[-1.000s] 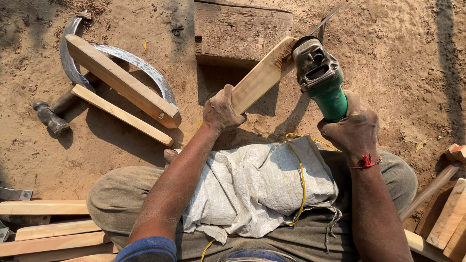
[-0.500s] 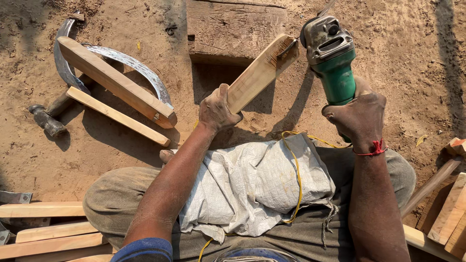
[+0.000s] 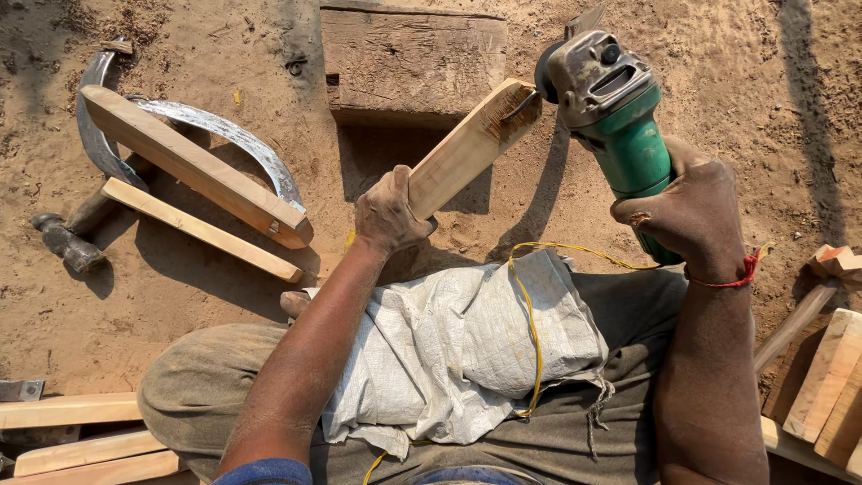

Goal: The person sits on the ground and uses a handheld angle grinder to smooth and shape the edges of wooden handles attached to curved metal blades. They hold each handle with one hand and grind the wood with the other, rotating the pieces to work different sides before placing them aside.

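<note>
My left hand (image 3: 388, 212) grips the lower end of a pale wooden stick (image 3: 470, 145) that slants up to the right. Gripped in my right hand (image 3: 691, 212) is a green angle grinder (image 3: 620, 121) by its body, its grey head and disc touching the stick's upper end. A white woven sack (image 3: 467, 346) with a yellow cord lies over my lap.
A thick wooden block (image 3: 411, 59) sits on the sandy ground ahead. To the left lie two wooden bars (image 3: 193, 171), curved metal blades (image 3: 224, 135) and a hammer (image 3: 67, 242). Cut wooden pieces are stacked at bottom left (image 3: 67, 436) and at right (image 3: 831, 377).
The grinder and stick have shifted up and slightly right in view; the grinder's head stays against the stick's end. Both hands keep their grips.
</note>
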`<state>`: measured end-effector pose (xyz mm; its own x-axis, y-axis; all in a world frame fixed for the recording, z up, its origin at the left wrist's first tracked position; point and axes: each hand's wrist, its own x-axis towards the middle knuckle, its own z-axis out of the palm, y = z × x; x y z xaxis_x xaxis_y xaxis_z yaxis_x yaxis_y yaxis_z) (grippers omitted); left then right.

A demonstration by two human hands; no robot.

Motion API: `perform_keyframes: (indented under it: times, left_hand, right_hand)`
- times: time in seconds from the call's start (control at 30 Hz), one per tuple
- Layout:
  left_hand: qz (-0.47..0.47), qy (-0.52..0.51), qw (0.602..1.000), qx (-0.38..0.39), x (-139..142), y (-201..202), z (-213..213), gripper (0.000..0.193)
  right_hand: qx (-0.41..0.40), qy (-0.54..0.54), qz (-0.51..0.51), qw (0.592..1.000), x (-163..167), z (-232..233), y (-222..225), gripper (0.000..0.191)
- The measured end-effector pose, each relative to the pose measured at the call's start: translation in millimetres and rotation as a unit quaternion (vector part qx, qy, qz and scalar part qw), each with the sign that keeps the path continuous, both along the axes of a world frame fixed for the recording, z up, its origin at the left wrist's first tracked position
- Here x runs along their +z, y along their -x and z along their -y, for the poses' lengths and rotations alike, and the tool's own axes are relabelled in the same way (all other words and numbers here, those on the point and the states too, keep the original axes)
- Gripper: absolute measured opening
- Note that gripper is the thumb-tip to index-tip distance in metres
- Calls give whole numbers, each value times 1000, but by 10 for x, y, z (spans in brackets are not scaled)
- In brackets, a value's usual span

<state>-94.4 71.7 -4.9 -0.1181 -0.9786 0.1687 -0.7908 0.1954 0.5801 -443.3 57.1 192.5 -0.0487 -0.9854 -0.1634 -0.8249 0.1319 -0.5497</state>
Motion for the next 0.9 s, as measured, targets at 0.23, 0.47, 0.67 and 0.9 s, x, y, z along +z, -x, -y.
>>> perform_keyframes:
  times: [0.23, 0.47, 0.67, 0.9]
  left_hand:
    - [-6, -12, 1000, 8, 0, -10, -12, 69]
    - [-43, -79, 996, 23, 31, -53, 60, 66]
    - [-551, -305, 772, 82, 286, -125, -424, 62]
    - [-671, -439, 576, 161, 512, 12, -1488, 55]
  right_hand:
    - [34, -25, -30, 999, 153, 25, -73, 72]
    - [28, -9, 8, 1000, 134, 229, -156, 62]
    - [11, 27, 168, 985, 75, 606, -40, 42]
    - [-6, 5, 54, 999, -490, 572, -171, 54]
